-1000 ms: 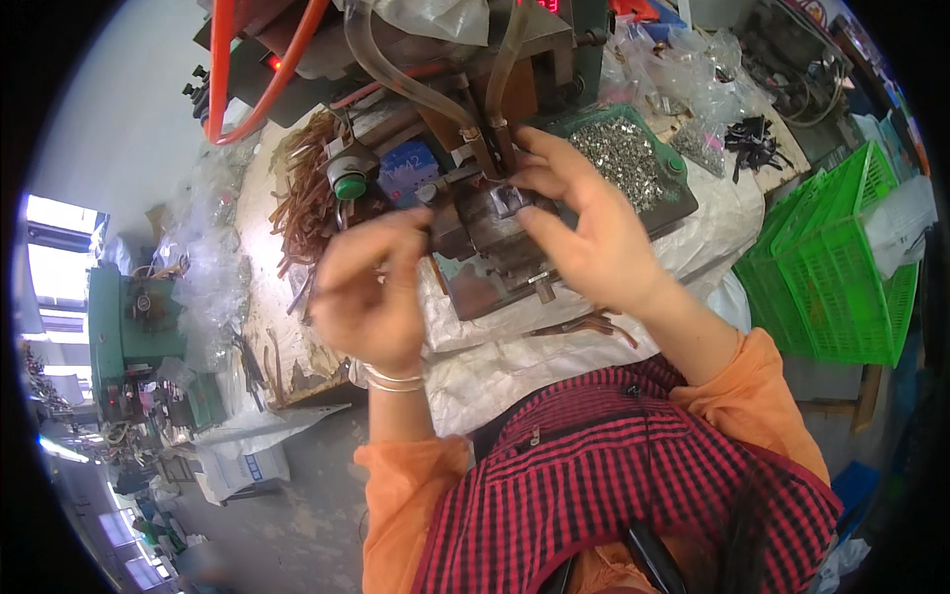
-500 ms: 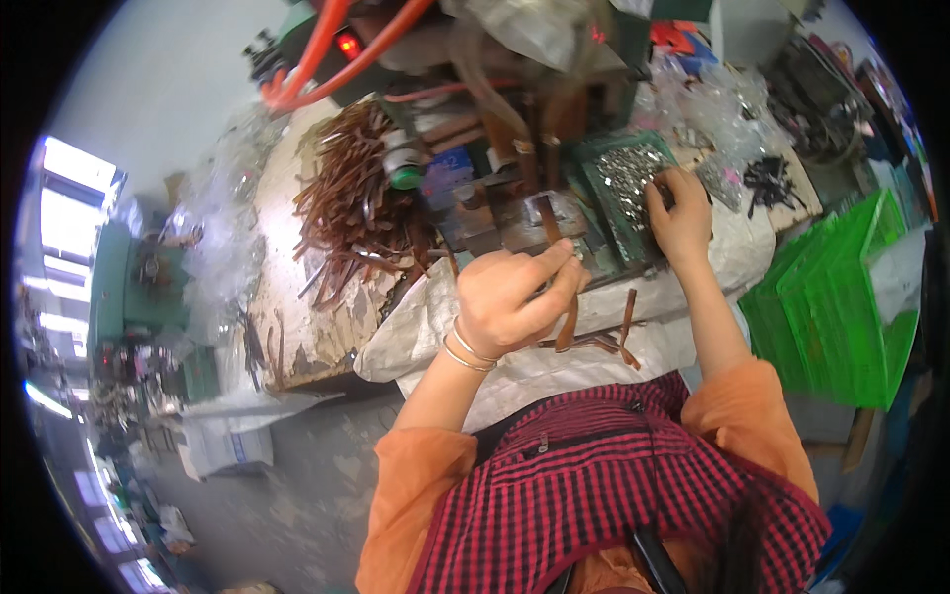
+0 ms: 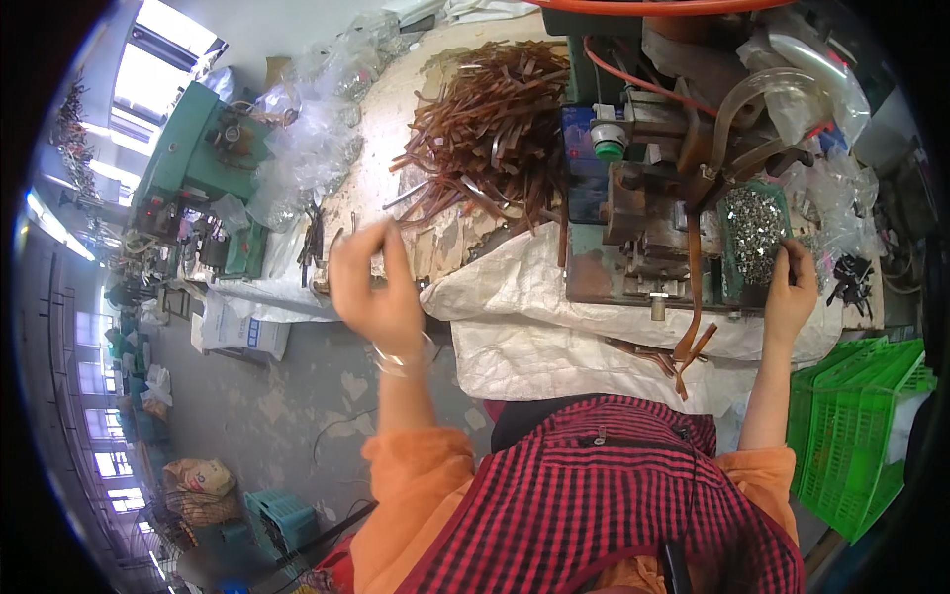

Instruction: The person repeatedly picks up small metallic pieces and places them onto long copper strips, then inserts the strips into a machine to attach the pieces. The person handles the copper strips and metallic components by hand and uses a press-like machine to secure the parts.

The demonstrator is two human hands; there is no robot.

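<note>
My left hand (image 3: 376,287) is raised at the left, in front of the worktable's edge. Its fingers are curled in toward the thumb, a little blurred, and anything between them is too small to make out. My right hand (image 3: 795,295) is at the near right edge of a green tray (image 3: 730,287) of small shiny metal pieces (image 3: 754,233), thumb and fingertips pressed together; what they pinch is hidden. Between the hands stands a bench machine (image 3: 648,223). A brown strap (image 3: 696,272) hangs down its front. Beyond my left hand lies a heap of brown straps (image 3: 495,129).
White woven sheeting (image 3: 534,327) drapes over the table's near edge, with several loose straps (image 3: 683,361) on it. A green plastic crate (image 3: 851,436) stands at right. Clear plastic bags (image 3: 317,129) lie far left, near another green machine (image 3: 198,144). Black strips (image 3: 853,282) lie beyond the tray.
My left hand has left the strap at the machine and moved left. My right hand stays by the tray, fingers closer together. The view has swung left.
</note>
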